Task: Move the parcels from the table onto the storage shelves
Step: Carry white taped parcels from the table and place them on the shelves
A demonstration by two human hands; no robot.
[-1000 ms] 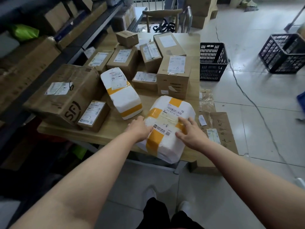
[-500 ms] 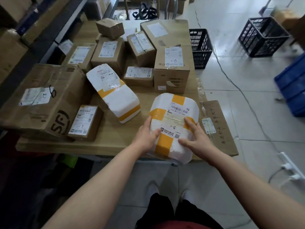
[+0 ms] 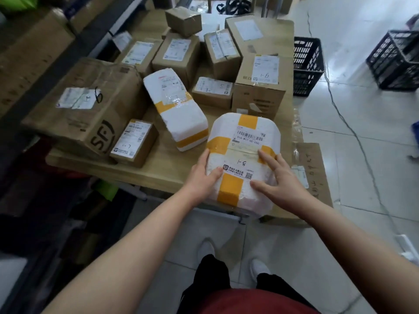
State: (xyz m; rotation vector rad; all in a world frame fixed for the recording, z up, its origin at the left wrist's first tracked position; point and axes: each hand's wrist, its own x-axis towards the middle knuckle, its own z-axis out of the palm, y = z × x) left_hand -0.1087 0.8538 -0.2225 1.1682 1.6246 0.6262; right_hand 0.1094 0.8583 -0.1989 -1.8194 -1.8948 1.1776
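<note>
At the near edge of the worktop sits the white foam parcel, banded in yellow tape and slightly overhanging. The left hand holds its left side, thumb on top, fingers down the flank. The right hand presses the top right edge, fingers spread wide. The parcel looks light and stiff but crushable, its tape slick, so it is best clasped at opposite sides. Beyond lie cardboard boxes; the storage shelves stand to the left.
</note>
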